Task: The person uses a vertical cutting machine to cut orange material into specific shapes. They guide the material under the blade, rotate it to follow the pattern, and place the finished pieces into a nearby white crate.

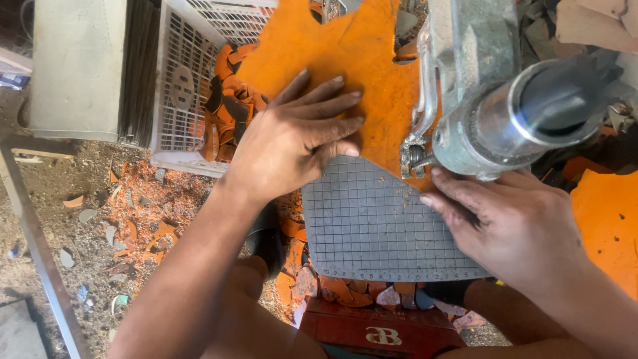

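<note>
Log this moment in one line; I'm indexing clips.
left hand: flat on orange sheet | right hand: on grey gridded sheet | metal machine: above

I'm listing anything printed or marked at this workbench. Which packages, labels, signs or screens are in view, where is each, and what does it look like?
Red box: bottom centre, below the grey mat; rectangular, dark red, pale emblem on top.
Grey gridded mat: centre, between both hands; squared lines, a row of small marks along its lower edge.
No screens or signs.
</note>
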